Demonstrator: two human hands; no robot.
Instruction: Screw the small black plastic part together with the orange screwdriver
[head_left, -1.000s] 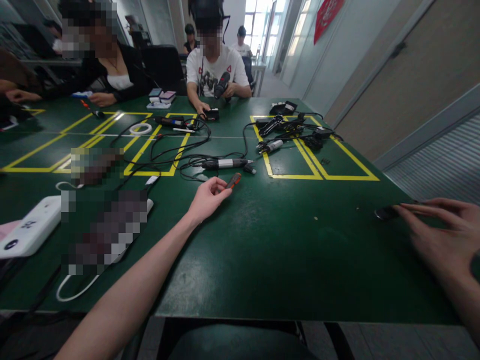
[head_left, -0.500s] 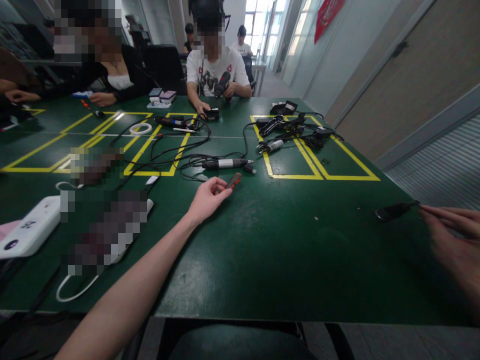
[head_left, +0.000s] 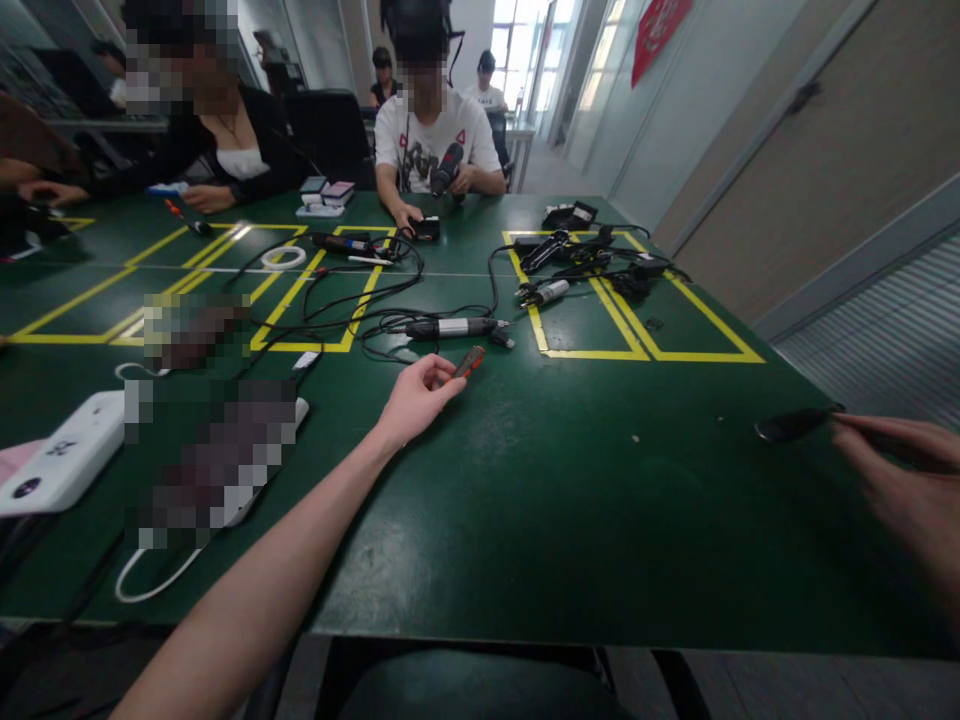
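Observation:
My left hand [head_left: 420, 398] rests over the green table, its fingers pinching a small grey-and-orange tool [head_left: 470, 362] whose exact kind I cannot make out. Just beyond it lies a pen-shaped electric tool [head_left: 450, 328] with black ends and a silver middle, its black cable coiled beside it. At the far right edge, my right hand [head_left: 904, 475] is closed on the narrow end of a dark object with a rounded tip [head_left: 795, 426]. That tip points left, low over the table or touching it; I cannot tell which. Part of the right hand is cut off by the frame.
Yellow tape marks rectangles on the green table [head_left: 525, 560]. Cabled tools and a folding multi-tool [head_left: 545, 251] lie at the back right. Left of my arm are a white power bank [head_left: 71, 450] and a blurred-out phone-like item [head_left: 225, 455]. Across the table, a person holds a black drill [head_left: 448, 170].
My right hand has shifted slightly, and the dark object in it has turned a little. The left hand and its grey-and-orange tool stay in place.

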